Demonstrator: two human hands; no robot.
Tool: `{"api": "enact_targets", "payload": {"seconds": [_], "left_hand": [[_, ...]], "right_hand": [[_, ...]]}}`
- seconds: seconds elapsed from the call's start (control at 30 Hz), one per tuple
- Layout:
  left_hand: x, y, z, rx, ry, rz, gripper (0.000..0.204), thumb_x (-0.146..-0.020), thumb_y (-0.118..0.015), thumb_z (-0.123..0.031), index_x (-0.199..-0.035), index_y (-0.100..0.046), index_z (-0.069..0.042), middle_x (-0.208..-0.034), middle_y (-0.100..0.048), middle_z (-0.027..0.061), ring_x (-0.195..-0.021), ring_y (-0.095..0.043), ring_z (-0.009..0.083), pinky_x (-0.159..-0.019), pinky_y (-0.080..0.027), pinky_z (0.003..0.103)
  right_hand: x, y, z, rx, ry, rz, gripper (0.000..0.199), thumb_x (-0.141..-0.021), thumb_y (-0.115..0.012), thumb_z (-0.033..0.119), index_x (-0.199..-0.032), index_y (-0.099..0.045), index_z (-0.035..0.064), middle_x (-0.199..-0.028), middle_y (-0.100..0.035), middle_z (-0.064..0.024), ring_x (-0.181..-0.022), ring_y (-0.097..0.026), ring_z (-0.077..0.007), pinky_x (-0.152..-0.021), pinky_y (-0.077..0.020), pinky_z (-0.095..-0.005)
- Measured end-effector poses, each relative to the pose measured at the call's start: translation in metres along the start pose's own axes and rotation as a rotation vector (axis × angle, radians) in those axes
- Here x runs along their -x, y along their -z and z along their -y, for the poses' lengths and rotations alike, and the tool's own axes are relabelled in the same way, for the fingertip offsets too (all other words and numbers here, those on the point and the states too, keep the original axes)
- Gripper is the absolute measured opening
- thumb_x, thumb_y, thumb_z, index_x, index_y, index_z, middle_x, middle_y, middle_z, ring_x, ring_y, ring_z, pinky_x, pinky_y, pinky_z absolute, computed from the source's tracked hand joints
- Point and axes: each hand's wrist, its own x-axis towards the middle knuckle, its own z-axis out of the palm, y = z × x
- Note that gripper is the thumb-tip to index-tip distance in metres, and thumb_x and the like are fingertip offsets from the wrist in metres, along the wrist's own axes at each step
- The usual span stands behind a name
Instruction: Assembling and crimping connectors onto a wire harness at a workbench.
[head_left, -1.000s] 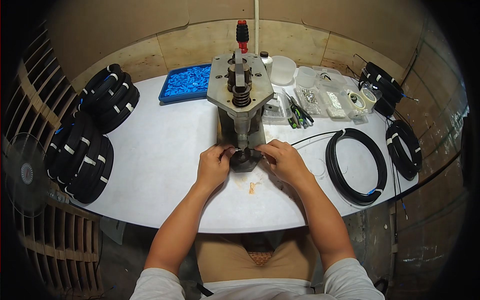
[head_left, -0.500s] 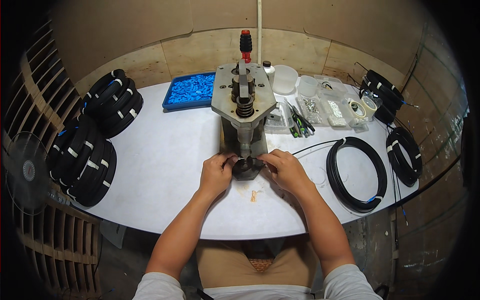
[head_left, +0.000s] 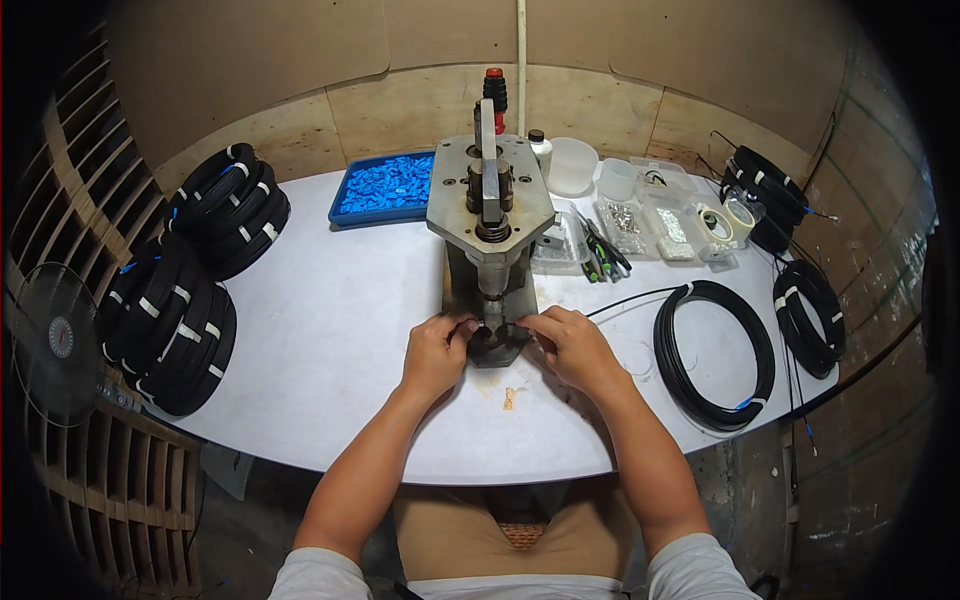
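A metal bench press (head_left: 448,208) stands in front of me, its ram (head_left: 492,282) lowered onto the small tooling at its base. My left hand (head_left: 436,350) is closed in a pinch at the left of this tooling; what lies between its fingertips is too small to make out. From the opposite side my right hand (head_left: 572,345) pinches the end of a thin black cable (head_left: 632,297), its fingertips close to the tooling. That cable runs back to a loose black coil (head_left: 666,362) on the right. The cable tip at the ram is hidden.
Stacked black cable coils (head_left: 185,325) stand at the left beside a fan (head_left: 60,338). Behind the press are a blue tray (head_left: 385,216) of small blue parts, pliers (head_left: 604,250), clear boxes (head_left: 672,235) and tape rolls (head_left: 738,215). Another coil (head_left: 800,330) lies at the right edge.
The press ram has come down and its spring is squeezed shorter, while the top lever has tipped up. Both hands stay at the tooling. The whole view has shifted slightly.
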Motion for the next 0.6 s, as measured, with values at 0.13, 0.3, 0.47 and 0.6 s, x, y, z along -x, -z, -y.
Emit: {"api": "enact_targets", "payload": {"seconds": [0.13, 0.3, 0.47, 0.6], "left_hand": [[-0.0005, 0.0015, -0.0026, -0.018, 0.008, 0.012, 0.017, -0.087, -0.061, -0.009, -0.098, -0.073, -0.002, -0.083, -0.068, 0.0190, -0.073, -0.066, 0.0336, -0.068, -0.051, 0.038], [-0.0006, 0.0017, -0.0027, -0.011, 0.015, 0.011, 0.017, -0.087, -0.061, -0.009, -0.098, -0.073, -0.002, -0.082, -0.068, 0.0189, -0.073, -0.065, 0.0337, -0.069, -0.051, 0.038], [-0.0006, 0.0017, -0.0026, -0.007, -0.005, 0.002, 0.017, -0.088, -0.061, -0.010, -0.098, -0.072, -0.002, -0.082, -0.068, 0.0192, -0.073, -0.065, 0.0345, -0.069, -0.051, 0.039], [0.0003, 0.0012, -0.0020, -0.012, 0.021, 0.016, 0.016, -0.088, -0.061, -0.010, -0.097, -0.072, -0.002, -0.083, -0.068, 0.0197, -0.074, -0.065, 0.0348, -0.069, -0.051, 0.040]], "right_hand": [[-0.0001, 0.0003, -0.0004, 0.009, -0.004, 0.006, 0.035, -0.078, -0.066, -0.001, -0.110, -0.068, 0.0124, -0.090, -0.064, -0.0106, -0.082, -0.062, -0.0319, -0.075, -0.0511, -0.0399], [-0.0002, 0.0006, 0.0010, 0.001, -0.006, 0.002, 0.036, -0.077, -0.066, -0.002, -0.110, -0.068, 0.0124, -0.090, -0.064, -0.0104, -0.083, -0.062, -0.0320, -0.075, -0.0510, -0.0400], [-0.0015, 0.0023, 0.0033, -0.019, 0.004, -0.023, 0.036, -0.074, -0.067, 0.000, -0.108, -0.069, 0.0109, -0.088, -0.064, -0.0132, -0.079, -0.063, -0.0355, -0.074, -0.0524, -0.0425], [-0.0008, 0.0016, 0.0025, -0.013, 0.007, -0.023, 0.035, -0.074, -0.067, 0.000, -0.107, -0.069, 0.0107, -0.088, -0.065, -0.0133, -0.079, -0.063, -0.0356, -0.073, -0.0527, -0.0424]]}}
